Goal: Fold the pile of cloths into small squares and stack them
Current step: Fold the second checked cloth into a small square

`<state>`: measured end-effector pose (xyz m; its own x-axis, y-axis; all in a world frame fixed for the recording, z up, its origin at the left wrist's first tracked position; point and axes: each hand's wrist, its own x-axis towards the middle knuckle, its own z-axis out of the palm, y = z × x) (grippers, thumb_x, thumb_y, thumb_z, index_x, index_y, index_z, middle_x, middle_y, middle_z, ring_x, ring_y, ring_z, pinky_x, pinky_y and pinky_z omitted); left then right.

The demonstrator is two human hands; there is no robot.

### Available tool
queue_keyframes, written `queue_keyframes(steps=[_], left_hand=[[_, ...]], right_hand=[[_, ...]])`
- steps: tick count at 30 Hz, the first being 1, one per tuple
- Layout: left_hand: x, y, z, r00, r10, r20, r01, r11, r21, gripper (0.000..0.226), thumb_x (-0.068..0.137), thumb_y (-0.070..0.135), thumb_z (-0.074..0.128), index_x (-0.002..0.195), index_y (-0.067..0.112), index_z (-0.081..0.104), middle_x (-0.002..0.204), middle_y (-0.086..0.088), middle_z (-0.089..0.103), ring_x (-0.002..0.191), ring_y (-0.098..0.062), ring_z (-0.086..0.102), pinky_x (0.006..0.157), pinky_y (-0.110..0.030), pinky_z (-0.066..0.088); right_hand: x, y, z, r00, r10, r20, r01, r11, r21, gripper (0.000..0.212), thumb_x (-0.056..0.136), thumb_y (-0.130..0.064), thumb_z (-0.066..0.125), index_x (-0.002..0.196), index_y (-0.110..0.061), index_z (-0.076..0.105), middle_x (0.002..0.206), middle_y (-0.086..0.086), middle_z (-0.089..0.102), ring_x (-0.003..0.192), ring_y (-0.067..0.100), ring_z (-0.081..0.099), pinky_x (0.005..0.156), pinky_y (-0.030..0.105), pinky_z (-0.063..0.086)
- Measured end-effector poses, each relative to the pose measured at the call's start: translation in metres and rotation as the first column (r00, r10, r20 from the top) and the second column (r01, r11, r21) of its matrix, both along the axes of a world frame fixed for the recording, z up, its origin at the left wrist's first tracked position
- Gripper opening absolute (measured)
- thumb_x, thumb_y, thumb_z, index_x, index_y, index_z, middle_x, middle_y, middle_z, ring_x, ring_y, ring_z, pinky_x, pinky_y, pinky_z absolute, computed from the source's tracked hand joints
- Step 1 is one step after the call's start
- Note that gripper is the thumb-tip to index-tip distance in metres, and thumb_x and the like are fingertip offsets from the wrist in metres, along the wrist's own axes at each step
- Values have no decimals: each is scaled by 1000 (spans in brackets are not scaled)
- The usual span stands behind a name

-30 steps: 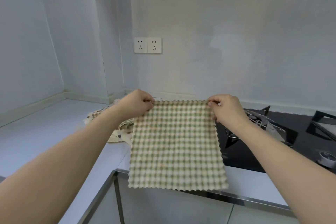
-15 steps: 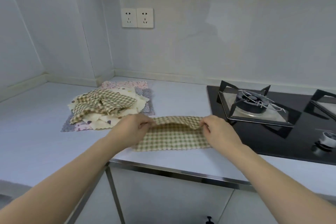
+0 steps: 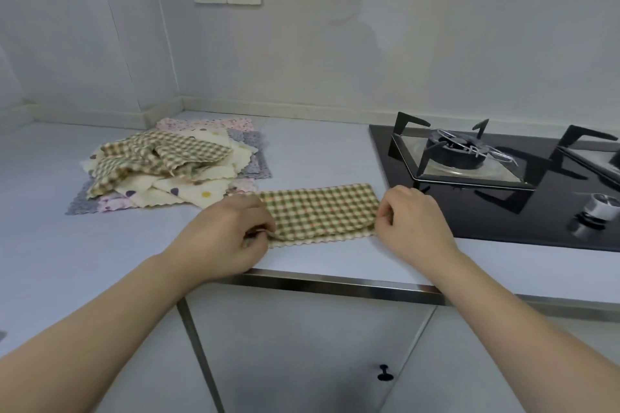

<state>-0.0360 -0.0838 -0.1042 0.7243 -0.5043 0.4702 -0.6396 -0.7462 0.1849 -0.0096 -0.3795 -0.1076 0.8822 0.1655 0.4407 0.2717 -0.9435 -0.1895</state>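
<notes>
So I have the checked cloth (image 3: 320,211) folded once into a strip at the counter's (image 3: 318,151) front edge, left hand (image 3: 231,238) and right hand (image 3: 411,223) pinching its ends, while the pile (image 3: 167,168) behind lies unfolded and nothing is stacked.

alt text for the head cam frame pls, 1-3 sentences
Two bare hands hold a green checked cloth, folded in half into a long strip on a pale countertop: the left hand pinches its left end, the right hand its right end. A loose pile of cloths lies behind on the left, a black gas hob on the right.
</notes>
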Motion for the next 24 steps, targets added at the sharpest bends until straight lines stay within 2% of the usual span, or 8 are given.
queue_keyframes(steps=[2, 4, 8, 12, 14, 17, 20, 24], left_hand=[[0, 0, 0, 999, 9, -36, -9, 1000, 12, 21, 78, 37, 50, 87, 23, 64, 84, 12, 56, 77, -11, 50, 70, -22, 38], [1, 0, -1, 999, 2, -32, -1, 999, 40, 23, 79, 42, 52, 91, 25, 62, 86, 13, 53, 79, -12, 48, 72, -24, 39], [2, 0, -2, 1000, -19, -5, 19, 998, 52, 17, 89, 34, 51, 92, 24, 64, 86, 11, 55, 78, -15, 50, 70, -30, 43], [1, -3, -1, 989, 121, -84, -135, 973, -186, 10, 98, 18, 51, 92, 20, 59, 78, 9, 56, 72, -9, 50, 65, -29, 41], [2, -1, 0, 965, 171, -197, -227, 922, -313, 10, 99, 19, 47, 94, 21, 55, 72, 5, 55, 66, -10, 49, 62, -32, 41], [3, 0, -1, 961, 178, -213, -240, 917, -317, 9, 102, 23, 41, 100, 26, 50, 63, -1, 51, 57, -18, 46, 56, -40, 40], [1, -1, -4, 976, 179, -126, -202, 958, -204, 9, 102, 29, 35, 108, 29, 41, 56, -1, 46, 49, -20, 43, 48, -37, 33], [-2, 0, 1, 970, 232, 72, -226, 971, -80, 31, 98, 52, 34, 108, 24, 43, 64, 8, 58, 50, -18, 51, 47, -29, 35]], right_hand=[[1, 0, 0, 999, 5, -51, -6, 1000, -15, 7, 80, -17, 53, 84, -22, 53, 91, -9, 51, 89, 17, 48, 82, 32, 33], [0, -1, 2, 992, 87, -88, -81, 994, 71, 20, 79, -14, 54, 97, -23, 54, 102, -11, 48, 98, 14, 42, 88, 29, 29], [-4, -3, 5, 957, 253, -145, -231, 961, 150, 32, 81, -21, 57, 112, -25, 54, 110, -17, 51, 102, 5, 40, 98, 27, 27], [-1, -4, 3, 947, 271, -173, -266, 962, 53, 40, 79, -52, 60, 114, -34, 54, 110, -24, 51, 103, -2, 40, 96, 23, 24], [2, -4, 0, 949, 271, -161, -260, 962, 88, 32, 83, -45, 64, 112, -32, 59, 109, -22, 55, 103, -1, 45, 93, 24, 29], [4, -5, 1, 954, 263, -143, -209, 927, 311, 7, 90, -26, 63, 95, -24, 67, 90, -15, 63, 82, -1, 55, 75, 22, 40], [3, -6, 3, 957, 243, -157, -141, 866, 481, 7, 91, -19, 63, 89, -23, 68, 81, -12, 65, 70, -3, 55, 65, 13, 40], [5, -11, 4, 973, 191, -130, -78, 801, 593, 6, 89, -18, 66, 86, -16, 72, 81, -4, 70, 75, 11, 61, 69, 24, 46]])
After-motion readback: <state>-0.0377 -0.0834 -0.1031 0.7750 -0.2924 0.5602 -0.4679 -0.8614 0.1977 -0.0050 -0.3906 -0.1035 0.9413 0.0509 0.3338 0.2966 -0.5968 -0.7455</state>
